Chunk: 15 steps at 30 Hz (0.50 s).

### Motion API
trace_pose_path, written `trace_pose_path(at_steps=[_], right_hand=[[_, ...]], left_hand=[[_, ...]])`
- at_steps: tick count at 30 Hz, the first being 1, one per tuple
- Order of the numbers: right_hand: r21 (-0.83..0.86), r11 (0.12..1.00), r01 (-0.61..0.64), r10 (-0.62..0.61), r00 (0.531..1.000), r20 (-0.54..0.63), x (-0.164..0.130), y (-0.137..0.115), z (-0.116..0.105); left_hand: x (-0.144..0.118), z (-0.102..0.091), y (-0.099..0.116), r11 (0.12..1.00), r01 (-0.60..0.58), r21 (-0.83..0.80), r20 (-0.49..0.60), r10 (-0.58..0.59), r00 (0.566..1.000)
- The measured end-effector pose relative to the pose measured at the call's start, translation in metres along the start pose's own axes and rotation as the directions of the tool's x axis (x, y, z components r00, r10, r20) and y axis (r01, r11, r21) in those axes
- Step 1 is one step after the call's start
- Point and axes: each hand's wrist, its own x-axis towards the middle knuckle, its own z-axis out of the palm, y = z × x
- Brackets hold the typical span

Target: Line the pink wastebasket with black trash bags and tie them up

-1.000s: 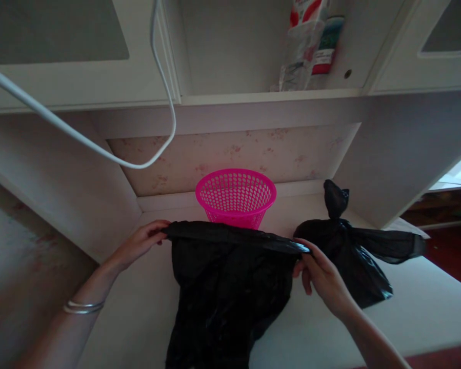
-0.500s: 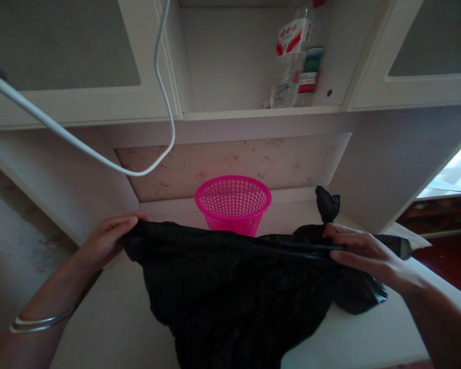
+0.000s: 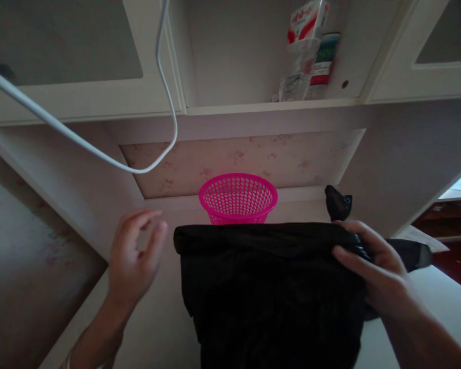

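Note:
A black plastic bag [image 3: 272,292] hangs in front of me, its top edge stretched nearly level and folded over. My right hand [image 3: 380,271] grips the bag's upper right corner between thumb and fingers. Left of the bag, my left hand [image 3: 136,256] is in the air, thumb and fingers apart and holding nothing. Just behind the bag's top edge stands a pink mesh basket [image 3: 238,197], its lower part hidden by the bag.
More black plastic [image 3: 338,202] lies behind my right hand on the white surface [image 3: 153,328]. Above, plastic bottles [image 3: 301,56] stand in an open cabinet compartment. A white cable [image 3: 80,146] hangs across the upper left.
My left hand has let go of the bag's left corner and turned upward beside it. The bag's left edge has shifted right. My right hand keeps its grip.

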Motion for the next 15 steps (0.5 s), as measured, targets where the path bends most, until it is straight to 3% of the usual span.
trace_pose_path(at_steps=[2, 4, 5, 7, 9, 10, 12, 15], right_hand=[[0.017, 0.995, 0.094, -0.096, 0.976, 0.198, -0.007, -0.014, 0.012], [0.064, 0.975, 0.211, -0.219, 0.887, 0.407, -0.013, -0.032, 0.024], [0.083, 0.962, 0.260, -0.267, 0.836, 0.479, -0.016, -0.041, 0.029], [0.109, 0.946, 0.306, -0.312, 0.764, 0.565, -0.020, -0.054, 0.036], [0.111, 0.946, 0.304, -0.306, 0.727, 0.615, -0.021, -0.057, 0.038], [0.099, 0.948, 0.304, -0.297, 0.722, 0.624, -0.021, -0.054, 0.036], [0.039, 0.946, 0.321, -0.276, 0.737, 0.617, -0.017, -0.043, 0.030], [-0.129, 0.921, 0.367, -0.224, 0.772, 0.595, -0.008, -0.023, 0.019]], left_hand=[[-0.022, 0.005, 0.019, 0.985, -0.164, 0.054, 0.274, 0.143, 0.951], [-0.035, 0.015, 0.028, 0.982, -0.186, 0.017, 0.552, 0.146, 0.821], [-0.038, 0.021, 0.029, 0.986, -0.167, -0.007, 0.637, 0.134, 0.760], [-0.038, 0.031, 0.023, 0.988, -0.140, -0.067, 0.724, 0.144, 0.674], [-0.033, 0.036, 0.013, 0.984, -0.131, -0.123, 0.754, 0.178, 0.632], [-0.031, 0.036, 0.008, 0.983, -0.114, -0.142, 0.761, 0.182, 0.623], [-0.026, 0.031, -0.001, 0.985, -0.043, -0.165, 0.747, 0.153, 0.647], [-0.019, 0.019, -0.015, 0.969, 0.110, -0.220, 0.659, 0.064, 0.750]])
